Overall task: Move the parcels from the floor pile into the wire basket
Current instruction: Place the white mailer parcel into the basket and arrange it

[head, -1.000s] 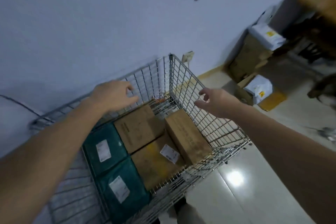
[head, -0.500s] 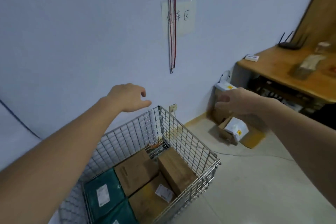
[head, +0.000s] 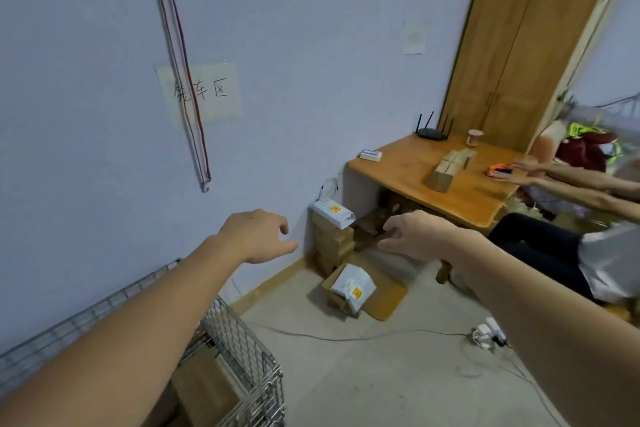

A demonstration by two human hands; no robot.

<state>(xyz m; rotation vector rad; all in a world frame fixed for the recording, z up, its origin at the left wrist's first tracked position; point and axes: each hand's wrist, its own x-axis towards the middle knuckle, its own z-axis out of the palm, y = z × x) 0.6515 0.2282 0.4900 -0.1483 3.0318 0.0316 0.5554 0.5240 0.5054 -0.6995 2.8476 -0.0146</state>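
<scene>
Both hands, left (head: pixel 258 236) and right (head: pixel 414 236), reached out empty, grips apart. The basket (head: pixel 242 350) held brown boxes; how many could not be judged. The pile (head: pixel 337 246) remained against the wall, several parcels left.

One head-worn view looks forward and down (wide-angle) toward the corner's floor pile (head: pixel 341 263).
</scene>
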